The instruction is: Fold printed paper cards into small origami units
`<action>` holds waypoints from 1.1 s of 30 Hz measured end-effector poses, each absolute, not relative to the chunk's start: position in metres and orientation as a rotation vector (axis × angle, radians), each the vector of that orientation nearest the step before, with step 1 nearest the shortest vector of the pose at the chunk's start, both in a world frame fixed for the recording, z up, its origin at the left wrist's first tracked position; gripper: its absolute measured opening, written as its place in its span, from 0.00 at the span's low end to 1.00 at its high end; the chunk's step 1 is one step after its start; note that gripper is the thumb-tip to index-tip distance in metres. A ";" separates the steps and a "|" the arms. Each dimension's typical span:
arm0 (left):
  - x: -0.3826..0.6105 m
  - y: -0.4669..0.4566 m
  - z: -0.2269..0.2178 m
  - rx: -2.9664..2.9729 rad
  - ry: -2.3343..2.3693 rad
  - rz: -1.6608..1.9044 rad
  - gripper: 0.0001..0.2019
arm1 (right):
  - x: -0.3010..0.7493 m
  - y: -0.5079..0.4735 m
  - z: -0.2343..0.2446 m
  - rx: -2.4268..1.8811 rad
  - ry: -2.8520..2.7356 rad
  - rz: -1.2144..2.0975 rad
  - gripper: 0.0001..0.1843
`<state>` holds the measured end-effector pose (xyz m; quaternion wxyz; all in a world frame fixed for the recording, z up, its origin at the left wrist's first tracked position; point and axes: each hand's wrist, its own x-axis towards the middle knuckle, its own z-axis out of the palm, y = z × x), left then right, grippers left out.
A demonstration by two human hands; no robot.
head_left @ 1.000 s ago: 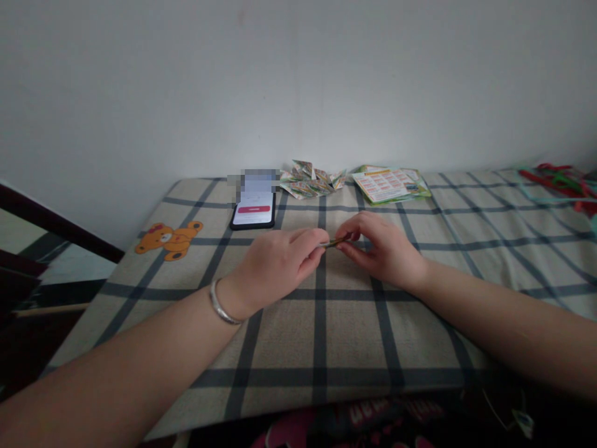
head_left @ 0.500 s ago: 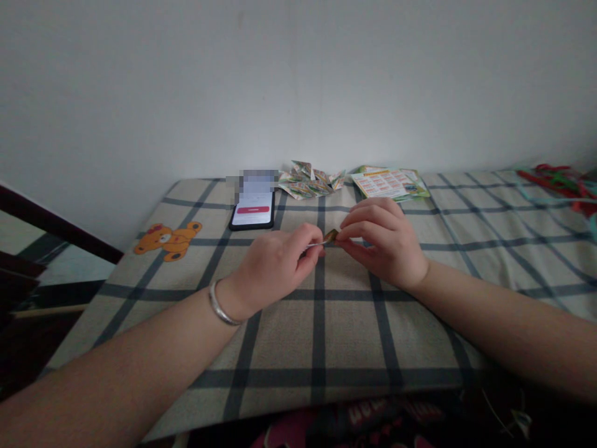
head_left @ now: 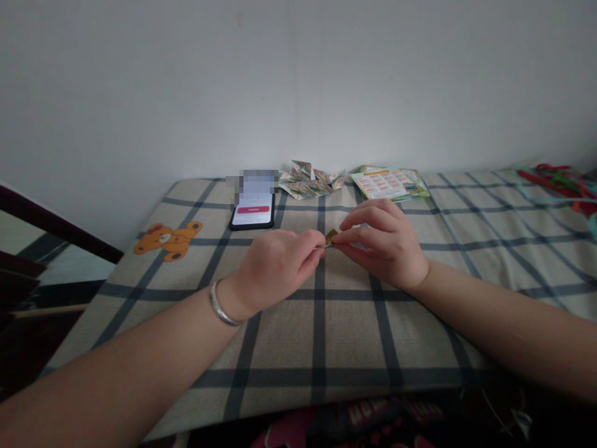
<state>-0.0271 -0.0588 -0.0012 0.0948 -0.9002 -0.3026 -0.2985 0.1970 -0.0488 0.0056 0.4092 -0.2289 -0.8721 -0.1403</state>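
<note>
A small folded piece of printed paper (head_left: 331,237) is pinched between both my hands, just above the checked cloth (head_left: 326,323). My left hand (head_left: 280,264), with a silver bangle at the wrist, grips its left end with closed fingers. My right hand (head_left: 382,242) pinches the right end between thumb and fingertips. Most of the paper is hidden by my fingers.
A phone (head_left: 253,210) with a lit screen lies near the wall. Beside it sits a pile of folded paper pieces (head_left: 310,180), then a stack of printed leaflets (head_left: 389,184). Red and green strips (head_left: 562,179) lie at the far right. A bear print (head_left: 168,238) marks the cloth at left.
My hands have drawn closer together around the paper, so less of it shows between my fingers. My right hand's fingers have risen and curled over it.
</note>
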 end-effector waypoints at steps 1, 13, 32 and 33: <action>-0.027 -0.059 -0.001 -2.657 -0.888 -0.876 0.06 | 0.197 -0.049 0.005 -0.582 -2.203 -0.347 0.06; -0.027 -0.059 0.001 -2.566 -0.774 -0.785 0.08 | 0.197 -0.049 0.001 -0.630 -2.291 -0.291 0.03; -0.028 -0.058 0.005 -2.544 -0.734 -0.701 0.09 | 0.196 -0.048 0.001 -0.630 -2.308 -0.315 0.02; -0.028 -0.058 0.005 -2.539 -0.746 -0.694 0.09 | 0.195 -0.049 0.001 -0.636 -2.315 -0.313 0.01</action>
